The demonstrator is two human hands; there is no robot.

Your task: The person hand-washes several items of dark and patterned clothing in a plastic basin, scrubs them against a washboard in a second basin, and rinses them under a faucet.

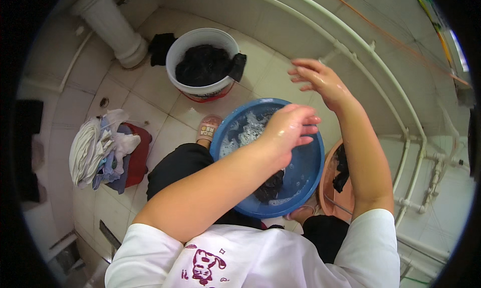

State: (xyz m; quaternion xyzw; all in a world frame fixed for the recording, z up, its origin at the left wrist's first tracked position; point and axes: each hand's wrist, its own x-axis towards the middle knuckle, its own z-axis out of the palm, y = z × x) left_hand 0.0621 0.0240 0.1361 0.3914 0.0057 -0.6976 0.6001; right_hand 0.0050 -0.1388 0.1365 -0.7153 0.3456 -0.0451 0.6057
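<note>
Both of my hands are wet and hold nothing. My left hand (291, 130) is raised over a blue plastic basin (319, 167), its fingers apart and pointing right. My right hand (319, 79) is held up beyond the basin's right rim, fingers spread and pointing left. Suds (250, 132) float on the water in the basin. Dark wet cloth (268, 188) lies in its near part, partly hidden under my left forearm.
A white bucket (173, 77) full of black cloth stands beyond the basin. Light-coloured clothes (90, 149) lie heaped on a red container (138, 169) at left. An orange-pink tub (332, 201) with black cloth stands at right. White pipes (379, 59) run along the wall.
</note>
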